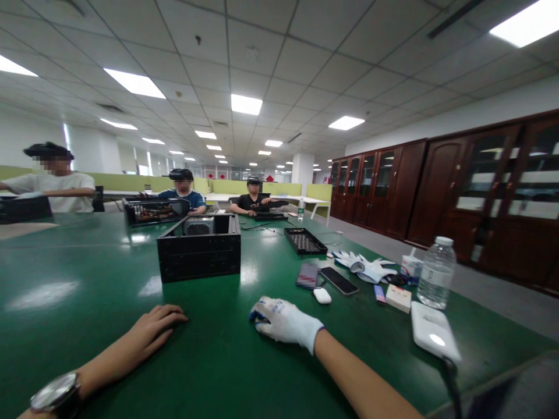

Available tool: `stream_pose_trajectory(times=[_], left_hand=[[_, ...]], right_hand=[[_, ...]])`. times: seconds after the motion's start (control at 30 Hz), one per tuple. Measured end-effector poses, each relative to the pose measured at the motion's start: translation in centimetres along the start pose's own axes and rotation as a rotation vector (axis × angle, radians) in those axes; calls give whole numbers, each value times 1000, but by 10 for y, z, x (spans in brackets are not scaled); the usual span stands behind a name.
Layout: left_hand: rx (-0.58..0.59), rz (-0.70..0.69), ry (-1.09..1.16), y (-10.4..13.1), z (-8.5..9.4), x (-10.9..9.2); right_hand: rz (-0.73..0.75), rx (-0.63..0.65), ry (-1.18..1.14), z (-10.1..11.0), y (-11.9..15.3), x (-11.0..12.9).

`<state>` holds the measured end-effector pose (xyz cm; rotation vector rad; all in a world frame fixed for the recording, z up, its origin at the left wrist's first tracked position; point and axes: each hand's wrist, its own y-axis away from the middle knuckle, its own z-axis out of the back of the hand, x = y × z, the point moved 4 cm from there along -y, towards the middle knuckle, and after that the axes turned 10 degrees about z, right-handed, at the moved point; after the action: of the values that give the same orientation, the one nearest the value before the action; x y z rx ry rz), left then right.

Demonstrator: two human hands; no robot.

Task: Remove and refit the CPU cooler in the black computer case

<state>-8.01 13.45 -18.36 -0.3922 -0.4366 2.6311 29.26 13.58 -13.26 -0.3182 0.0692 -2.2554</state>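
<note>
The open-topped black computer case [198,259] sits on the green table [209,372], its power supply [198,226] showing inside. On the case's near side, the bare left hand [158,327] rests palm-down, fingers loose and holding nothing; nearer and to the case's right, the gloved right hand [282,320] curls, whether around anything I cannot tell.

Green table [209,372] with black case [198,256], tray [304,242], phone [339,280], gloves [373,271], bottle [435,276]
</note>
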Motion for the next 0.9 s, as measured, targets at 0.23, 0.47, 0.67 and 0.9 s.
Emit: stream_pose_trajectory(times=[0.23,0.47,0.67,0.9], left_hand=[[-298,-174,-292,-37,29,-7],[-412,1,-345,-143,88,-19],[-361,196,-326,-202,79,1],[-331,349,-390,-209,68,1]], right_hand=[[-69,-2,8,-11,-8,-5],[-54,-11,-29,-14,-11,-11],[-21,-5,-63,-16,-12,-20],[112,-19,89,-12,-10,-26]])
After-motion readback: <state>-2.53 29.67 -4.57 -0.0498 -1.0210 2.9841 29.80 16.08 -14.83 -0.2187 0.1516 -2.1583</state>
